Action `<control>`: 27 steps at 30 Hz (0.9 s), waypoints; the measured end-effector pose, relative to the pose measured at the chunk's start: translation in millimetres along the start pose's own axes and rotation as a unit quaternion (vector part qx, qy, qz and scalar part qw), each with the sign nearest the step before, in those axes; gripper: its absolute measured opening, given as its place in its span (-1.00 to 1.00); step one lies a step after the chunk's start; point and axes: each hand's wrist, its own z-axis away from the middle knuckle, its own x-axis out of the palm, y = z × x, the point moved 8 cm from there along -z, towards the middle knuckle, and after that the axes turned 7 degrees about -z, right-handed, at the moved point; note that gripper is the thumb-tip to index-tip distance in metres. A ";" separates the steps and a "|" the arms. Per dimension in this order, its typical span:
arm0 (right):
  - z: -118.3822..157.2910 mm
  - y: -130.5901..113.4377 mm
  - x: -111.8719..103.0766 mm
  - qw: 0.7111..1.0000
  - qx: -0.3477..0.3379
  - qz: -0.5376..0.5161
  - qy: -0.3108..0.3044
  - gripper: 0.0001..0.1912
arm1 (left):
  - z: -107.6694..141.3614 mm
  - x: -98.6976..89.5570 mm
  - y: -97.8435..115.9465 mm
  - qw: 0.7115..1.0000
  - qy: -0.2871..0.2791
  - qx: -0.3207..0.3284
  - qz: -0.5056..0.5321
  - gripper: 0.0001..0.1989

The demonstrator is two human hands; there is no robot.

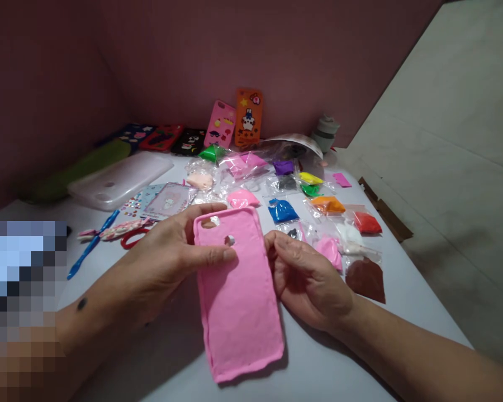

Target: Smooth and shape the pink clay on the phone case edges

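Note:
A phone case covered in pink clay [241,312] is held tilted above the white table, its camera opening and a small round hole near the top. My left hand [180,245] grips its upper left side, the thumb lying across the pink surface below the round hole. At the upper right edge is my right hand [305,276], its fingers curled and pressed together against or close beside the clay rim. Whether those fingertips pinch any clay is hidden.
Bags of coloured clay, among them blue [283,210], red [368,223] and brown [365,277], lie beyond the hands. Decorated cases [248,117] lean on the back wall. At left are a clear case [117,181], a blue tool [93,245] and red-handled scissors [134,238].

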 end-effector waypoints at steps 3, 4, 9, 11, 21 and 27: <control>1.5 1.8 5.6 1.000 0.015 -0.006 -0.025 -0.85 | -0.2 -4.3 -5.8 0.999 0.024 -0.011 -0.041 -0.37; 2.2 3.3 7.8 0.999 0.024 -0.013 -0.036 -0.85 | -0.7 -4.9 -8.3 0.998 0.028 -0.017 -0.051 -0.34; 3.8 6.3 9.6 0.998 0.033 0.006 -0.049 -0.73 | -3.6 -2.6 -12.4 0.996 0.036 -0.027 -0.077 -0.30; 3.2 5.9 8.0 0.999 0.027 0.020 -0.040 -0.70 | -3.4 -1.2 -11.2 0.994 0.042 -0.033 -0.094 -0.30; 1.9 -6.6 -1.6 0.999 -0.022 0.046 0.012 -0.66 | -2.9 9.3 -12.5 0.992 0.001 -0.018 -0.128 -0.29; 4.2 -6.3 -3.6 0.995 -0.023 0.093 0.021 -0.65 | -1.7 9.0 -13.6 0.984 -0.003 0.012 -0.179 -0.32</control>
